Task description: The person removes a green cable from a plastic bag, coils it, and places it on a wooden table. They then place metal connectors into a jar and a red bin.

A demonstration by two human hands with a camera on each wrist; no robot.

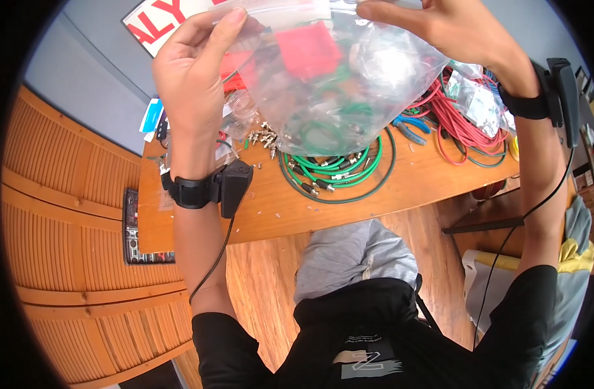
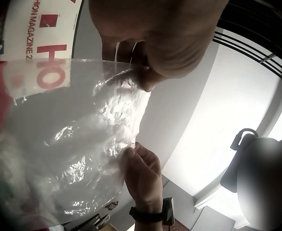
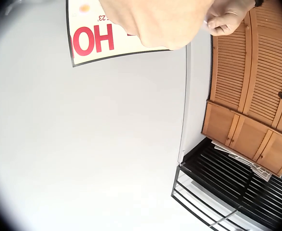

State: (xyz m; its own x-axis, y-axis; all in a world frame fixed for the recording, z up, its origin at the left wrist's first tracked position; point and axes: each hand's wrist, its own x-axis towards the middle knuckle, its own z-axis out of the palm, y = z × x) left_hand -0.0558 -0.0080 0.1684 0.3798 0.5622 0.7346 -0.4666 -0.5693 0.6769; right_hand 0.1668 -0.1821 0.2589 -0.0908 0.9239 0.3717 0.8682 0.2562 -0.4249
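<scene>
A clear zip-top plastic bag [image 1: 297, 104] hangs spread out above the table, its zip edge uppermost. At its upper left corner my left hand [image 1: 196, 71] pinches the edge between thumb and fingers. My right hand [image 1: 462, 29] grips the opposite upper corner. The left wrist view shows the crinkled, see-through bag [image 2: 73, 144] stretched between both hands, with a poster visible through it. Below the bag lies a coiled green cable [image 1: 368, 170] with metal-tipped black connectors, partly seen through the plastic. In the right wrist view, the back of my right hand [image 3: 155, 21] hides most of the bag.
On the wooden table [image 1: 271, 217] are loose metal connectors [image 1: 264, 137], blue-handled pliers [image 1: 412, 128] and a heap of red cables [image 1: 465, 126] with plastic packets on it. A tool case [image 1: 131, 227] stands by the table's left side, near louvred wooden doors [image 1: 83, 214].
</scene>
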